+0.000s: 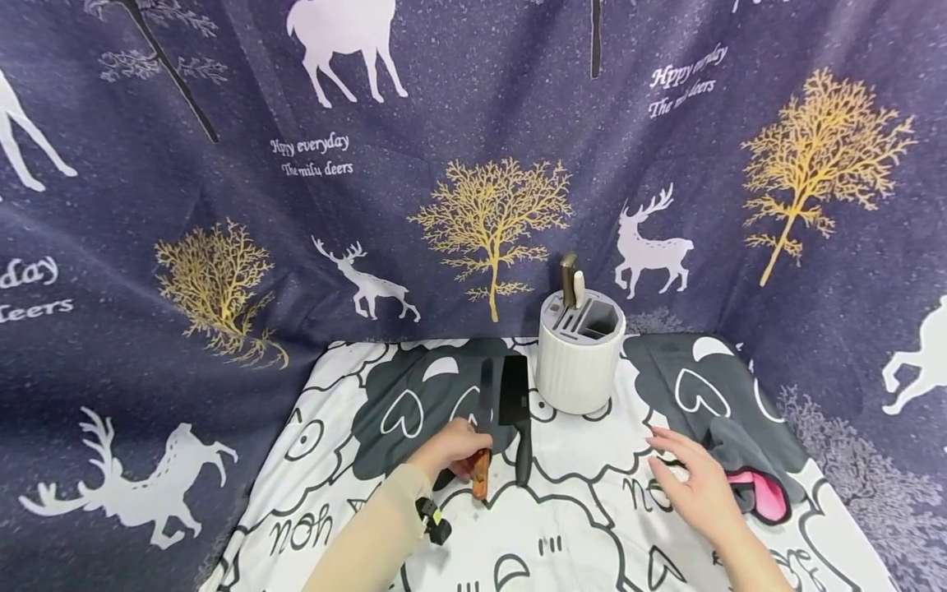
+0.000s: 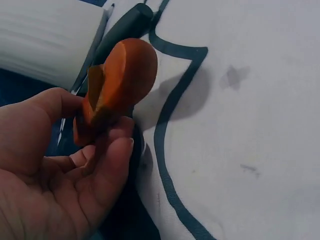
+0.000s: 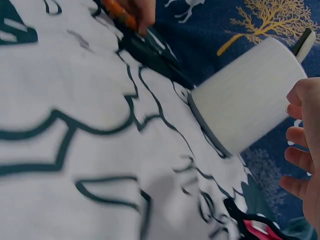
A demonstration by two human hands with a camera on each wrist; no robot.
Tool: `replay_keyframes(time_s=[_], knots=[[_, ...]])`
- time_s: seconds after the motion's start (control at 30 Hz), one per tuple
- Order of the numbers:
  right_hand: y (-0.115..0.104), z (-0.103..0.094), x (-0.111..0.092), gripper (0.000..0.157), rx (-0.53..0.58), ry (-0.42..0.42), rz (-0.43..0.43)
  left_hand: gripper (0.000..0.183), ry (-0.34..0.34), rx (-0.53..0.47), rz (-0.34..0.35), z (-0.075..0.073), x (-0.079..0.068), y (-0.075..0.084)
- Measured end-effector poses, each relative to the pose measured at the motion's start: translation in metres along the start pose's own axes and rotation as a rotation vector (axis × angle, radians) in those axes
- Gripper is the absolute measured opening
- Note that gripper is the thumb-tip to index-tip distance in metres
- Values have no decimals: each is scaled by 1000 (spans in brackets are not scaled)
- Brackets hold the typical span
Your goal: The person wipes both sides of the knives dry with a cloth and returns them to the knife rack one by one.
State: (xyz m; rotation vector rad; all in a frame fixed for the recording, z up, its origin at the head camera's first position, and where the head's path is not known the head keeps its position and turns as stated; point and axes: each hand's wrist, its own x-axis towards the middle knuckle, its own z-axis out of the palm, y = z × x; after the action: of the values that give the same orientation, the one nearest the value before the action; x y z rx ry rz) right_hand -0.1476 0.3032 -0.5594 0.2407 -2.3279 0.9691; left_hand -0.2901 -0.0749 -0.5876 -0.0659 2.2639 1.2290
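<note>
My left hand (image 1: pixel 460 448) grips the orange-brown wooden handle of a knife (image 1: pixel 481 478), thumb and fingers around it. Its narrow dark blade points away, towards the back of the table. In the left wrist view, the handle's rounded end (image 2: pixel 135 70) casts a shadow on the cloth. Just right of it lies a black cleaver (image 1: pixel 514 395), handle towards me. My right hand (image 1: pixel 695 485) holds nothing; its fingers are spread and slightly bent over the right side of the table. A white ribbed knife block (image 1: pixel 577 370) stands upright behind, between both hands.
Two knives, one with a brown handle (image 1: pixel 568 284) and one with a white handle (image 1: pixel 579 289), stand in the block's slots. A dark grey thing with a pink part (image 1: pixel 769 496) lies beside my right hand. Behind the table hangs a dark blue deer-print curtain (image 1: pixel 444 123).
</note>
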Motion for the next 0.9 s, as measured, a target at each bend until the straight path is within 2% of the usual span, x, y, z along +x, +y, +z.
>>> replay_keyframes(time_s=[0.13,0.23,0.37,0.5,0.6,0.77,0.9], knots=[[13,-19,12,29,-71,-25,-12,28,-30,-71,3,-2,0,-3],[24,-36,23,27,-156,-91,42,28,-41,-124,6,-4,0,-4],[41,-57,38,34,-285,-200,127,26,-38,-190,-3,-6,0,-7],[59,-71,42,39,-393,-246,172,25,-60,-248,-14,-8,2,-12],[73,-74,37,47,-443,-298,210,22,-93,-295,-19,-11,5,-14],[98,-67,19,73,-472,-448,322,25,-107,-320,-26,-15,1,-14],[104,-56,10,88,-511,-489,407,22,-99,-346,-29,-16,-3,-15]])
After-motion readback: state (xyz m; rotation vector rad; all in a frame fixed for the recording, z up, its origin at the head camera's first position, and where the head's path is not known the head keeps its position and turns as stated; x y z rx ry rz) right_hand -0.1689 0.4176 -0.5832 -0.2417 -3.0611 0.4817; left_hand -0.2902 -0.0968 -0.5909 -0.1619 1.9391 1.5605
